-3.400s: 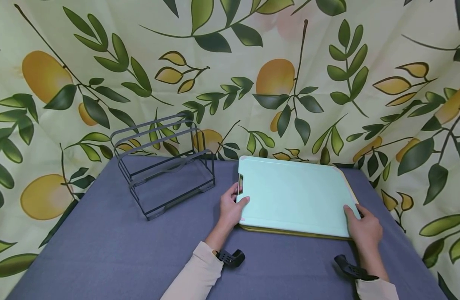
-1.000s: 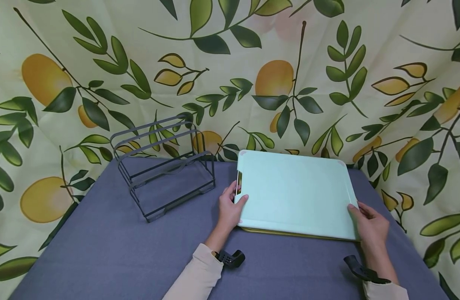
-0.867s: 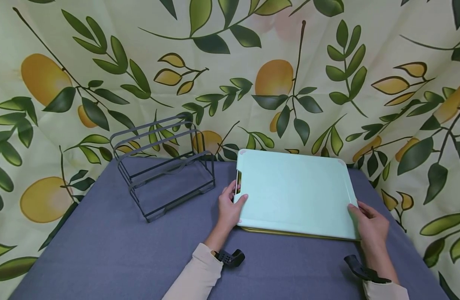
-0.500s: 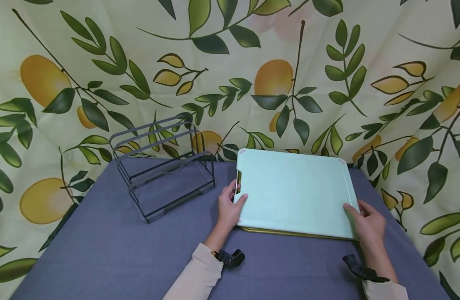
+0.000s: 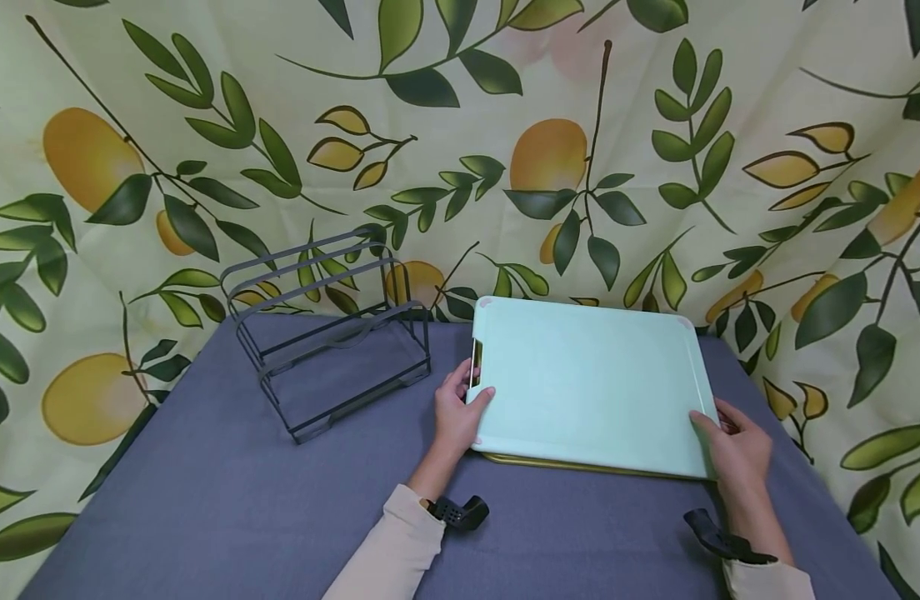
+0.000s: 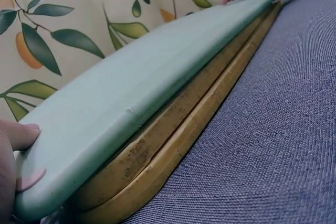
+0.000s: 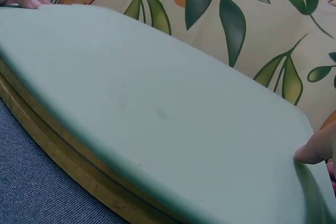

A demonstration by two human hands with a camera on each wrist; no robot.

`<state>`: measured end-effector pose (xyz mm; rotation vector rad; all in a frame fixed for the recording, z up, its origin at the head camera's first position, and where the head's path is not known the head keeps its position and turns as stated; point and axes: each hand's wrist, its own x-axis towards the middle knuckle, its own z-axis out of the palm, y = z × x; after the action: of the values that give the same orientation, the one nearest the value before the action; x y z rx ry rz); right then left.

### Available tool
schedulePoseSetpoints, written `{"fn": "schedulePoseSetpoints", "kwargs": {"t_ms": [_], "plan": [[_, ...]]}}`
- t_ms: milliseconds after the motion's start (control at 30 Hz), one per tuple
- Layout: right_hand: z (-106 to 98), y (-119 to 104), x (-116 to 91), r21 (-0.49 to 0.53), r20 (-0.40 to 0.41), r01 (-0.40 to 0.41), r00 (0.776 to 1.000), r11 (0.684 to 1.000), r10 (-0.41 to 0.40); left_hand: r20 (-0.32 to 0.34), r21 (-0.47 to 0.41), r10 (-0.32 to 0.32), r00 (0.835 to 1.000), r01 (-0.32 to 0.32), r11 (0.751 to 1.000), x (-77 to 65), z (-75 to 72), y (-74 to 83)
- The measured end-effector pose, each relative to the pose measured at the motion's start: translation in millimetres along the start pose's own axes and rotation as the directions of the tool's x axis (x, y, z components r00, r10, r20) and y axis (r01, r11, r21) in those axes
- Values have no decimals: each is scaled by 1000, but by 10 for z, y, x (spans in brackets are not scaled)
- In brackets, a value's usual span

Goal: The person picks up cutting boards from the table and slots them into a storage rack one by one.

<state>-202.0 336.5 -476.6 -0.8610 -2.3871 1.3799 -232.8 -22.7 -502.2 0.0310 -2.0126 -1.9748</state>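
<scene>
A mint-green cutting board (image 5: 587, 383) lies on top of a stack of wooden boards (image 6: 152, 156), whose tan edges show along the near side. My left hand (image 5: 457, 412) grips its left short end beside the handle slot, thumb on the top face and fingers behind the edge. At the opposite end my right hand (image 5: 737, 450) pinches the mint board, thumb on top and the other fingers at or below the edge, partly hidden. In the left wrist view a dark narrow gap runs between the mint board and the wood.
A black wire rack (image 5: 332, 333) with several upright loops stands at the back left of the table (image 5: 227, 508), which a blue-grey cloth covers. Behind it hangs a curtain (image 5: 445, 125) printed with leaves and fruit. Each wrist wears a black camera mount (image 5: 463, 514).
Since the oldest frame the mint board has shifted slightly right and away, covering the wooden strip at its right side. The right hand moved right, then slightly back left. The rack stays put.
</scene>
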Motion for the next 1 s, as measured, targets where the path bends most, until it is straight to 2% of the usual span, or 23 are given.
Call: {"fn": "schedulePoseSetpoints", "kwargs": {"t_ms": [133, 333, 467, 667, 1000], "plan": [[9, 0, 2, 11, -10, 1, 1000, 1000, -1, -18, 1, -27, 999, 27, 1000, 0, 21, 52], [18, 5, 5, 50, -31, -2, 1000, 999, 4, -4, -1, -70, 998, 70, 998, 1, 30, 111], [22, 4, 13, 61, -34, -2, 999, 998, 4, -3, -44, -78, 997, 77, 996, 13, 17, 65], [23, -8, -2, 78, -55, 0, 998, 997, 4, 7, -147, -144, 990, 144, 979, 34, -1, 40], [31, -7, -14, 157, -110, 36, 994, 987, -19, 12, -166, -214, 977, 213, 963, 64, 5, 83]]}}
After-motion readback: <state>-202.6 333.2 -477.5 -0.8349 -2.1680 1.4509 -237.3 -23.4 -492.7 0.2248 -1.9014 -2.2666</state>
